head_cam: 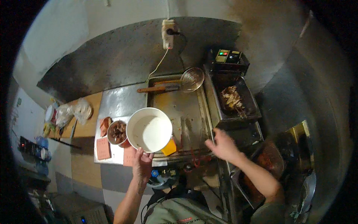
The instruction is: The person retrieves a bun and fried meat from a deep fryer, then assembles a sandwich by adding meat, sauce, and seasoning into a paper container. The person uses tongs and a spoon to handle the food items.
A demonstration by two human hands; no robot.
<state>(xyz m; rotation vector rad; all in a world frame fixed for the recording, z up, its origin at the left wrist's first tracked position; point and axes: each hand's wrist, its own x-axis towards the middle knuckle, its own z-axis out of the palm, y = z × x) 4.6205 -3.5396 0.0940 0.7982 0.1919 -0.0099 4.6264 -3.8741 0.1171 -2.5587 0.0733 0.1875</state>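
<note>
A large round white paper tub (149, 130) faces up at me, and its inside looks empty. At its near rim my left hand (142, 162) grips it, the thumb laid against the edge. My right hand (223, 145) has nothing in it; its fingers are spread beside the right edge of a shallow metal tray (193, 120), slightly blurred. Just left of the tub stands a smaller round tub (117, 133) filled with dark brown food pieces. A yellow-orange object (169, 147) shows partly from behind the big tub.
A wire skimmer (192, 80) with a wooden handle (151, 89) lies across the tray's far end. On the right is a deep fryer (228, 112) holding browned food (232, 98). Pinkish printed packets (103, 148) and plastic bags (74, 110) lie left. A power strip (168, 35) hangs on the wall.
</note>
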